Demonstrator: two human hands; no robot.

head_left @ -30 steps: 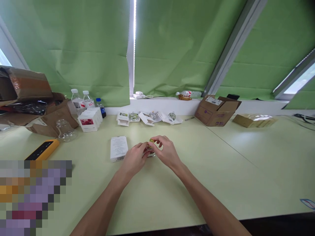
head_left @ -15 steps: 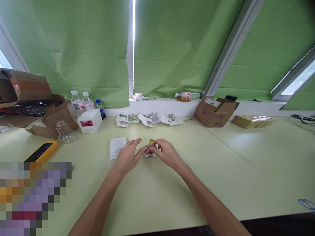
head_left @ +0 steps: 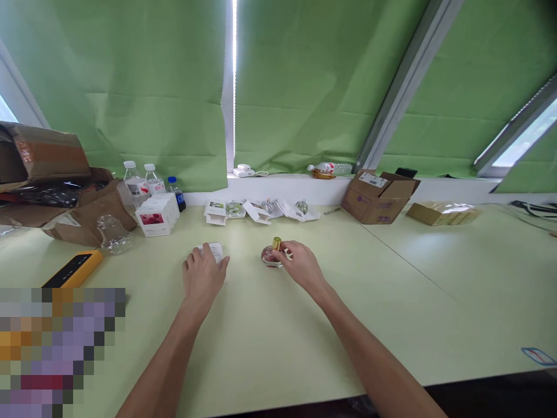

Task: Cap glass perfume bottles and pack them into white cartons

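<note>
A small perfume bottle (head_left: 272,261) with pinkish contents and a gold cap (head_left: 277,243) stands on the table in front of me. My right hand (head_left: 300,264) pinches it from the right, thumb and fingers at the cap. To the left, my left hand (head_left: 203,278) lies over a small white box (head_left: 216,251) with fine print. Its thumb is along the box's right side and its fingers reach over the top and left side. The palm hides the near part of the box.
Along the back stand opened white boxes (head_left: 259,212) with glass bottles (head_left: 234,208). At left are stacked white boxes (head_left: 157,217), a clear jar (head_left: 114,235), drink bottles (head_left: 130,180) and an orange-black power strip (head_left: 73,270). Cardboard boxes (head_left: 378,197) stand left and right.
My left hand has left the perfume bottle and moved left onto the white box. My right hand has shifted the bottle slightly right and back.
</note>
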